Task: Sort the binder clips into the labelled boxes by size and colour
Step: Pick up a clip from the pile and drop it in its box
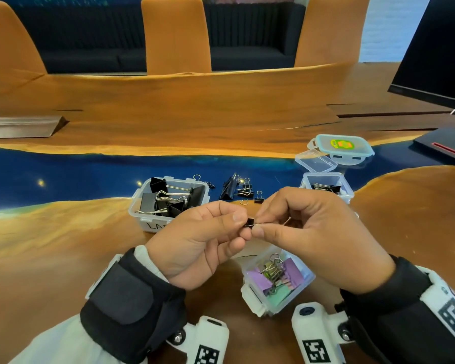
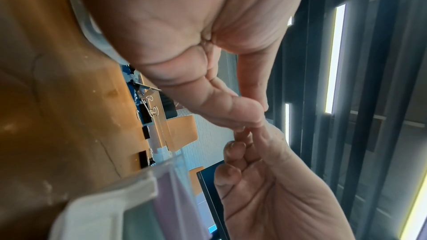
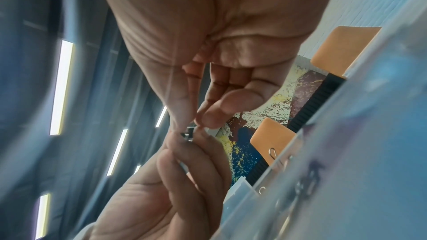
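Small black binder clip with silver wire handles, held above the table between both my hands, over the gap between the boxes. My left hand pinches the black body between thumb and forefinger, the other fingers curled under; my right hand pinches the wire handle that sticks out toward it, thumb below and forefinger above. I judge this two-handed hold serves to fold or free the handle before dropping the clip in, though the right wrist view shows only a glint of metal at the fingertips. The clear plastic box marked with a partly hidden label holds large black clips at left; the clear box of pastel clips sits directly below the hands; a third clear box with small black clips stands at right, its likely destination. Unsorted black clips lie on the blue resin strip between the boxes.
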`<state>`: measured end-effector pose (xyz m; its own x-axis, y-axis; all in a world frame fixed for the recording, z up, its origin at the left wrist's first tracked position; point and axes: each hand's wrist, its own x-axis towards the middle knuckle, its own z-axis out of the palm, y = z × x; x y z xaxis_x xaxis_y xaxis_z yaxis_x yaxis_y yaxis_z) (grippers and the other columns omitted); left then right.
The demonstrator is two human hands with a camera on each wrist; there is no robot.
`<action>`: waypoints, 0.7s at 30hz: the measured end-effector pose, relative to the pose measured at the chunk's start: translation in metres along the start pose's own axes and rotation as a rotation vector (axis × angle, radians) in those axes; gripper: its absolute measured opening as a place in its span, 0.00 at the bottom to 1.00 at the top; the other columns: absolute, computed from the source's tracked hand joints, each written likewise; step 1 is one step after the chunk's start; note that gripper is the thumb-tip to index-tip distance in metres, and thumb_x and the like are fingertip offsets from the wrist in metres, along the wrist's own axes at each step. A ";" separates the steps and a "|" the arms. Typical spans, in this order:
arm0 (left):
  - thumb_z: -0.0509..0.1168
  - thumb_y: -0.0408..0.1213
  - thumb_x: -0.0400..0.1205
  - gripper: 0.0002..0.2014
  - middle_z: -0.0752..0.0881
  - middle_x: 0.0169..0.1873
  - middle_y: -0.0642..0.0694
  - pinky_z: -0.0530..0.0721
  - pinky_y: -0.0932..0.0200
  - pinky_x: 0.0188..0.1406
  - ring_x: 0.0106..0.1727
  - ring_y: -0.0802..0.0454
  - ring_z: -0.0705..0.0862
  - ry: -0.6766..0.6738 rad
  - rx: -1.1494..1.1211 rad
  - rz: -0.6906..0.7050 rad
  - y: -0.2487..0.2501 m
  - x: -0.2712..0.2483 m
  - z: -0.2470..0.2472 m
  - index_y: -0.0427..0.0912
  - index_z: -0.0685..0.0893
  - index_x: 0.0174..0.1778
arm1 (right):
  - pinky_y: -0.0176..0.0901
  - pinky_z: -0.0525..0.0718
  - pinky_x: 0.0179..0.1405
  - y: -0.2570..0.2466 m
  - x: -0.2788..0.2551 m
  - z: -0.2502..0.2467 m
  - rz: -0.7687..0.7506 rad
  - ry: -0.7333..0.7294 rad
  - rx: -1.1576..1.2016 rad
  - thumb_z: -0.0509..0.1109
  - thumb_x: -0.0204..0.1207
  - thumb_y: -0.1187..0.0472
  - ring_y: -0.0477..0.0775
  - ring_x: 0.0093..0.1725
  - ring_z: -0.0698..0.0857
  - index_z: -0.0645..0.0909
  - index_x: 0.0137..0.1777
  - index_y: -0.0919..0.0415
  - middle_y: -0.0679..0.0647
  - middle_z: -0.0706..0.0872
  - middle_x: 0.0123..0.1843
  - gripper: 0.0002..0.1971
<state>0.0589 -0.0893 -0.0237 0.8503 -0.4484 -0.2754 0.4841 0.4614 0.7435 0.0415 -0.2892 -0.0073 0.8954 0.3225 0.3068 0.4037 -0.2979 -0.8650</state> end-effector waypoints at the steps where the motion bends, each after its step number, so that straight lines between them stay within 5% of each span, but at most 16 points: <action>1: 0.71 0.28 0.72 0.06 0.86 0.29 0.38 0.88 0.66 0.26 0.28 0.53 0.88 0.002 -0.023 0.001 0.000 0.000 -0.001 0.33 0.87 0.44 | 0.62 0.87 0.44 0.000 -0.001 0.001 -0.005 0.010 0.003 0.83 0.69 0.61 0.58 0.43 0.87 0.88 0.38 0.54 0.53 0.90 0.42 0.06; 4: 0.78 0.31 0.64 0.19 0.87 0.31 0.37 0.89 0.66 0.27 0.29 0.53 0.89 -0.002 -0.061 -0.006 0.001 -0.001 -0.003 0.31 0.85 0.50 | 0.61 0.88 0.43 0.000 -0.002 0.004 -0.024 0.023 -0.010 0.84 0.68 0.61 0.57 0.45 0.88 0.88 0.38 0.55 0.51 0.89 0.46 0.06; 10: 0.90 0.34 0.54 0.24 0.88 0.35 0.37 0.90 0.64 0.28 0.32 0.52 0.90 -0.082 -0.017 -0.017 0.004 -0.003 -0.008 0.37 0.92 0.43 | 0.55 0.88 0.42 -0.005 -0.004 -0.007 -0.023 0.031 0.037 0.76 0.73 0.56 0.57 0.44 0.88 0.90 0.46 0.51 0.54 0.91 0.45 0.04; 17: 0.90 0.42 0.54 0.20 0.85 0.36 0.41 0.84 0.66 0.23 0.31 0.55 0.85 -0.104 0.167 0.000 0.000 -0.002 -0.005 0.44 0.90 0.36 | 0.53 0.86 0.48 -0.006 -0.006 -0.005 0.002 -0.102 -0.029 0.82 0.70 0.60 0.57 0.45 0.86 0.91 0.58 0.41 0.51 0.88 0.45 0.17; 21: 0.91 0.42 0.52 0.21 0.86 0.34 0.41 0.82 0.67 0.22 0.30 0.55 0.85 -0.104 0.178 0.018 0.000 -0.003 -0.005 0.43 0.90 0.34 | 0.49 0.85 0.44 -0.008 -0.007 -0.003 -0.018 -0.087 -0.057 0.82 0.70 0.59 0.56 0.43 0.84 0.91 0.55 0.41 0.49 0.87 0.44 0.15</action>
<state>0.0574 -0.0847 -0.0258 0.8282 -0.5223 -0.2031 0.4166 0.3314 0.8466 0.0328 -0.2918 -0.0014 0.8691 0.4048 0.2843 0.4320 -0.3411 -0.8349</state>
